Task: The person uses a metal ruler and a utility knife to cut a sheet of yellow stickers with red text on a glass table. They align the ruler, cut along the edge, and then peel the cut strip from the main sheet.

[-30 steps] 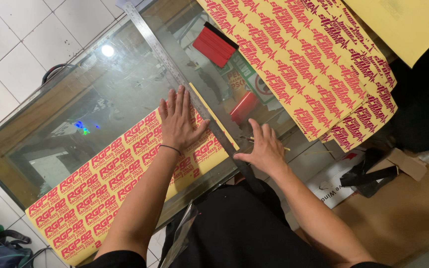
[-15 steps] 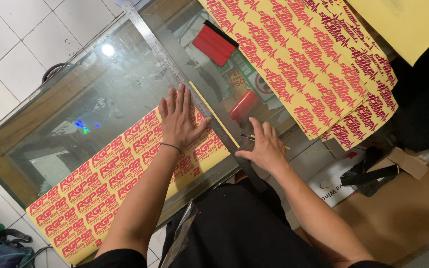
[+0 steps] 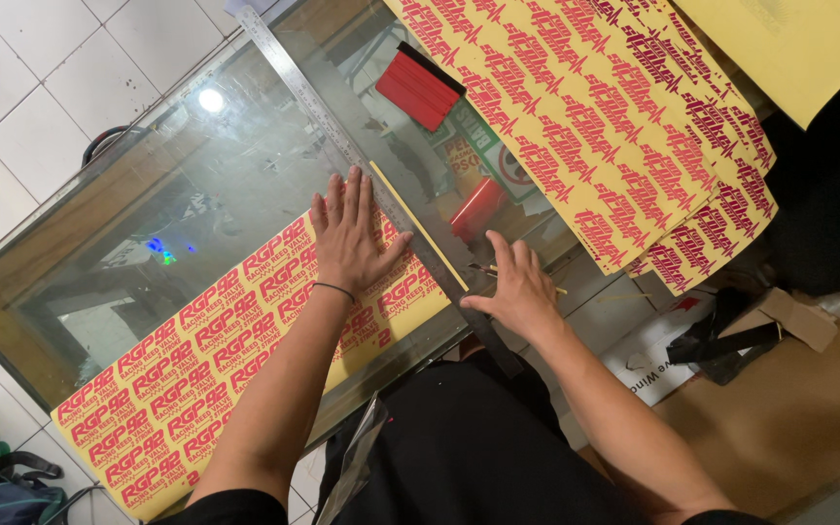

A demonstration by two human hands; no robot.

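- Right now your left hand (image 3: 350, 238) lies flat and spread, fingers together, pressing the right end of the yellow sticker sheet (image 3: 196, 360) onto the glass tabletop (image 3: 148, 204); it grips nothing.
- Your right hand (image 3: 515, 287) is open too, palm down, resting on the near end of the long steel ruler (image 3: 362, 160), which runs diagonally from the far side down past the sheet's right edge.
- If either palm eases off, the ruler could pivot on the smooth glass, and the line along the sheet's edge would go crooked.
- That sheet hangs over the near left edge of the table, so its own weight may drag it out from under your left hand.
- A thin yellow strip (image 3: 418, 226) lies just beside the ruler's right edge; it could slide under the ruler and lift it.
- Watch your left thumb, which reaches towards the ruler's edge, where anything run along the steel would meet it.
- The red squeegee (image 3: 418, 87) sits far right on the glass, near the big stack of yellow sheets (image 3: 614, 126); reaching for it means lifting a hand off.
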